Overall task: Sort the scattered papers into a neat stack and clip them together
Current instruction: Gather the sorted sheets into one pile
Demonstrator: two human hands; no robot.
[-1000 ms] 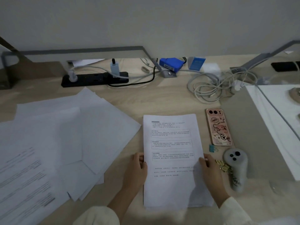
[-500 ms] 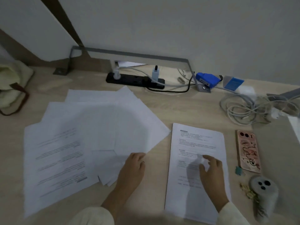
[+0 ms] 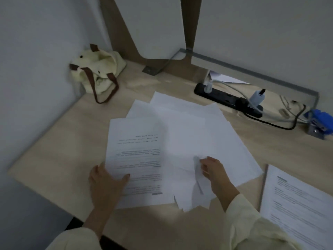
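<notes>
Left hand [image 3: 106,184] flat on printed sheet [image 3: 137,159]; right hand [image 3: 214,170] pinching loose sheet [image 3: 196,170]; scattered papers [image 3: 189,127] unsorted; started stack [image 3: 299,204] at four o'clock, unclipped.

Matt paper sheets [image 3: 189,134], wood-grain desk [image 3: 59,145]

Bare desk [image 3: 59,141] is lying open to the left of the scattered papers [image 3: 180,141], up to the cream tote bag [image 3: 97,69] sitting in the corner. Behind the papers, the black power strip [image 3: 227,98] and its cables [image 3: 281,121] are crowding the wall side. A printed stack [image 3: 297,204] is blocking the right.
</notes>
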